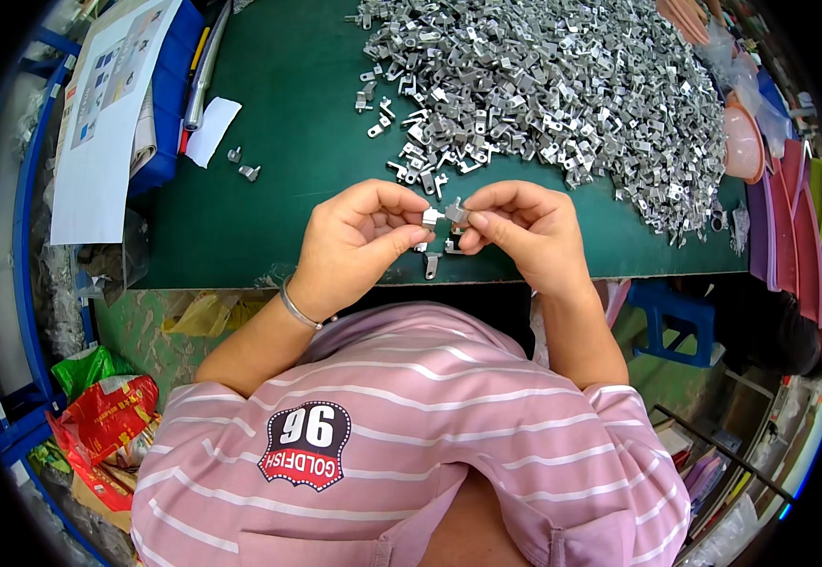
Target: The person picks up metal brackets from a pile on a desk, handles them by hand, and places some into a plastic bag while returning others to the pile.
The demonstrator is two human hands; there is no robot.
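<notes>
Within the curled left hand [354,231], a partly covered metal piece [431,218] is pinched. Opposite, another piece [454,209] is pinched by the inward-bent right hand [529,227].

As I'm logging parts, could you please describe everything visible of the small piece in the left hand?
The small piece looks like bright, silvery metal, with a blocky body and a narrow tab pointing right. The left hand pinches it between thumb and fingertips, partly hiding it, over the green table near its front edge. Another piece in the right hand is close beside the tab; whether they touch is unclear.
</notes>
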